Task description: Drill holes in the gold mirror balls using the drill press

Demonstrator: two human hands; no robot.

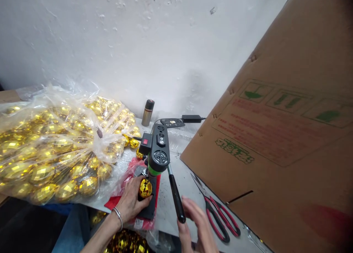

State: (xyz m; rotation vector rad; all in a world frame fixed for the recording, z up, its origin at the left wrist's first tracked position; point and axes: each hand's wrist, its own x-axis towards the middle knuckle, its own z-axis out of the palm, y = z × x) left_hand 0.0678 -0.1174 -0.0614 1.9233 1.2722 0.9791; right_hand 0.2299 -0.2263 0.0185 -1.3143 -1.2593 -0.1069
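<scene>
A gold mirrored ball [145,188] sits under the head of a small black and green drill press [160,150]. Around the ball are the fingers of my left hand [134,197], which holds it over the dark base [150,210] of the press. A silver bracelet circles my left wrist. My right hand [197,223] is at the lower end of the black lever handle [176,199], thumb on one side and fingers on the other, apart and loosely curved. Whether they touch the handle is hard to tell.
Left, a large clear bag [99,150] holds several gold balls. Red-handled scissors [217,212] lie right of the lever, beside a big cardboard box [275,135]. Behind the press stand a small bottle [148,113] and a black power adapter [192,118]. More gold balls [125,242] lie below the table edge.
</scene>
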